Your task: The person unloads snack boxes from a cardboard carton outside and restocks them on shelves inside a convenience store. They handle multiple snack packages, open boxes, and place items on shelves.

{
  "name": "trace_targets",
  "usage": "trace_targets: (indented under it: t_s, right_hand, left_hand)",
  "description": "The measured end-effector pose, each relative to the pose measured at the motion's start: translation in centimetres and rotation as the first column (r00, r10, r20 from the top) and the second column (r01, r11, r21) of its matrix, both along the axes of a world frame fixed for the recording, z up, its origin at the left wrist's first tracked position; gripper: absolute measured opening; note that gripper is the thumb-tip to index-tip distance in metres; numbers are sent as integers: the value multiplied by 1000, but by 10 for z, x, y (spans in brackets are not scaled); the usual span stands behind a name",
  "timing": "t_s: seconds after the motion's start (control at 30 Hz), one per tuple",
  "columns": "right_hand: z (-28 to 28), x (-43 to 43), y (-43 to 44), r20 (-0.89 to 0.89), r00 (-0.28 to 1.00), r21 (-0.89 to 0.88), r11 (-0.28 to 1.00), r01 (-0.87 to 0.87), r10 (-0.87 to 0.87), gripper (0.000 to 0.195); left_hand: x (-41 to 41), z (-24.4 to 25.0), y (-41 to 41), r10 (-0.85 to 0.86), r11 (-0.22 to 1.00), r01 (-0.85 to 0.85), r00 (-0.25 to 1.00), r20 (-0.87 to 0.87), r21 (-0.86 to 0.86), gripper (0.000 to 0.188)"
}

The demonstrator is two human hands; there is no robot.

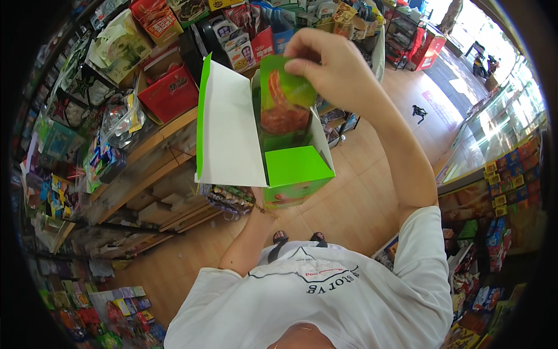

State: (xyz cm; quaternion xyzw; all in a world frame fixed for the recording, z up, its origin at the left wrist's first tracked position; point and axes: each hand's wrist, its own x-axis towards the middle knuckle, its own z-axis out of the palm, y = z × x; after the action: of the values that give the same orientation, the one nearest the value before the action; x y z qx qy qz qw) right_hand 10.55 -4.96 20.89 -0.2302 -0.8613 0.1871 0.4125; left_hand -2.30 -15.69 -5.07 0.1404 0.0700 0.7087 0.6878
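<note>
A green cardboard box (300,166) with its white-lined lid (231,126) folded open to the left is held up in front of me. My right hand (333,65) pinches the top edge of a green snack packet (285,102), which bears a picture of reddish food and stands upright, partly inside the box. The left hand is largely hidden beneath the box; its wrist (261,209) shows below the lid's lower corner, and how its fingers lie cannot be seen. Several patterned packets (229,198) are next to that wrist, under the lid.
A wooden shelf (174,124) on the left carries a red box (170,94) and bagged goods. Snack cartons (263,43) stand beyond my box. At the right are a glass counter (488,131) and hanging packets (514,174). A black object (419,112) lies on the tiled floor (362,174).
</note>
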Motion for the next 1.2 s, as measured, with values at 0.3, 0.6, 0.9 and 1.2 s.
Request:
trace_targets:
  t_s: [0.3, 0.6, 0.9, 1.2]
  right_hand:
    - [11, 0, 19, 38, 999, -94, 995, 19, -15, 13]
    - [24, 7, 26, -87, 995, -79, 996, 49, -55, 21]
    - [35, 6, 25, -180, 983, -146, 989, 10, -36, 11]
    - [52, 10, 23, -190, 981, -104, 995, 13, -32, 10]
  left_hand:
    - [1, -23, -1, -225, 961, 188, 959, 172, 205, 69]
    - [-2, -38, -6, -330, 942, 298, 910, 250, 156, 71]
    - [6, -13, -5, -454, 882, 357, 820, 349, 307, 56]
    - [11, 22, -8, -605, 784, 546, 568, 557, 295, 46]
